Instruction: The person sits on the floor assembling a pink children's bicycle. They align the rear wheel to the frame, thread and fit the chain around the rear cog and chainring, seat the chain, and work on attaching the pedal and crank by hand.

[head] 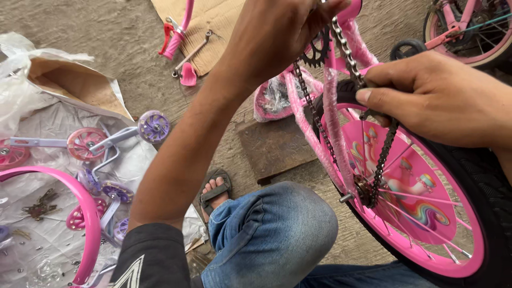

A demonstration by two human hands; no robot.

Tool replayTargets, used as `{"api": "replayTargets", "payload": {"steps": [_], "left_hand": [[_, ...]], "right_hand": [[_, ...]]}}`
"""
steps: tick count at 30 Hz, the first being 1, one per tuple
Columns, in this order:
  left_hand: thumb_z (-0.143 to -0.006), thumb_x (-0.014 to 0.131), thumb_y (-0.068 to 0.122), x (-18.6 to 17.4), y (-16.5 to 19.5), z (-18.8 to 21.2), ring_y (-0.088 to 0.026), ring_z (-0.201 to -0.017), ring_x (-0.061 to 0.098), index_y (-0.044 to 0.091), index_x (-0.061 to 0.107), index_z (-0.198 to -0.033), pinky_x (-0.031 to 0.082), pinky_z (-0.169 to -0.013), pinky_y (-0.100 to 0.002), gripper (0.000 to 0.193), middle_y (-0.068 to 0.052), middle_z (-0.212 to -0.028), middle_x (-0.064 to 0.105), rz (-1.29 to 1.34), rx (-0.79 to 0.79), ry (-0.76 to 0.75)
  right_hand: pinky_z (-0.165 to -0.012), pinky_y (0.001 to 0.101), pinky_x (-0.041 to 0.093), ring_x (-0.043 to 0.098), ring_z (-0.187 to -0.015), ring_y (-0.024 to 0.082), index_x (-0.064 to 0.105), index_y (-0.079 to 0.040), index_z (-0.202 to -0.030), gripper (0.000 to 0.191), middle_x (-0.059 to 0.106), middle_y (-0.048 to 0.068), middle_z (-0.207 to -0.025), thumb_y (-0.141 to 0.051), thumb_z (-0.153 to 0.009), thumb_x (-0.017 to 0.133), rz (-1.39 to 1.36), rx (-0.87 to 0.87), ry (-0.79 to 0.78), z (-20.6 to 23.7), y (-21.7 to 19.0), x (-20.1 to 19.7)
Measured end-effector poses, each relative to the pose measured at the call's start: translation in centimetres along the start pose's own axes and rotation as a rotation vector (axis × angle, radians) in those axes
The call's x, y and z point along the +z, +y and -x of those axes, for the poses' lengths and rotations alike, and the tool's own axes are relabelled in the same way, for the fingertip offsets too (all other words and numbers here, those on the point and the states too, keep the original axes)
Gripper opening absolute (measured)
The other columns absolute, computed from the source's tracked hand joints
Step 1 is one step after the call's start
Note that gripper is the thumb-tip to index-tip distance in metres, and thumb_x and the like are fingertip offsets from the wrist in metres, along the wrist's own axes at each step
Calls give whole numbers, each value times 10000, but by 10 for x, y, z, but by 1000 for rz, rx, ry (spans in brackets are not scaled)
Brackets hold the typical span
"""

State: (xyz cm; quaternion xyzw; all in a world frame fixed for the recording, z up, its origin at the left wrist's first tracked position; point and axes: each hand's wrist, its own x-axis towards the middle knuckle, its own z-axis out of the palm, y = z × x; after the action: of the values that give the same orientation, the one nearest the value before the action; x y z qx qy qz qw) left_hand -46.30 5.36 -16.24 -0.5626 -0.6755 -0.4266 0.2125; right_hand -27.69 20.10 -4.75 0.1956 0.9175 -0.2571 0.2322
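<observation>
Your left hand (277,32) pinches the bicycle chain (341,48) up by the chainring (318,49); your right hand (442,98) grips it above the pink wheel (421,213). Training wheels (153,127) lie well apart on plastic sheeting (48,117).

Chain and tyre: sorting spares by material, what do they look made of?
Chain: likely steel, links glinting silver up top, darker lower down. Tyre: seemingly black rubber, matte and treaded. The left hand and right hand both grip the chain.
</observation>
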Motion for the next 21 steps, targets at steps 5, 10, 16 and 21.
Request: {"api": "replayTargets", "payload": {"steps": [5,10,16,21], "left_hand": [[-1086,639,204,0,-1,-3,-287,-602,603,24,691,-979,442,-564,-418,216,-131,-743,626,-11,96,25],[-1094,656,269,6,-7,12,-315,-619,618,29,716,-972,463,-626,-439,276,-161,-691,627,61,-207,-171],[-1129,568,177,22,34,86,-174,-1058,614,26,571,-1259,512,-950,-325,200,-130,-1134,627,230,-527,610],[-1067,630,80,28,96,117,-143,-871,713,29,663,-1157,580,-795,-259,108,-86,-1053,712,524,-586,334]], "right_hand": [[-550,335,435,521,-575,116,774,-71,-1029,294,611,55,-646,-328,-1013,632,9,-23,-2,-2,3,1],[-539,331,433,519,-570,115,770,-55,-1011,296,605,56,-654,-321,-1017,642,31,-53,21,-3,12,2],[-543,329,447,538,-575,114,772,-48,-953,292,639,47,-642,-300,-1019,640,-29,-10,-7,-1,16,-4],[-579,278,474,582,-661,63,744,-26,-994,233,699,19,-707,-224,-1007,622,-120,-204,0,0,26,-2]]}}
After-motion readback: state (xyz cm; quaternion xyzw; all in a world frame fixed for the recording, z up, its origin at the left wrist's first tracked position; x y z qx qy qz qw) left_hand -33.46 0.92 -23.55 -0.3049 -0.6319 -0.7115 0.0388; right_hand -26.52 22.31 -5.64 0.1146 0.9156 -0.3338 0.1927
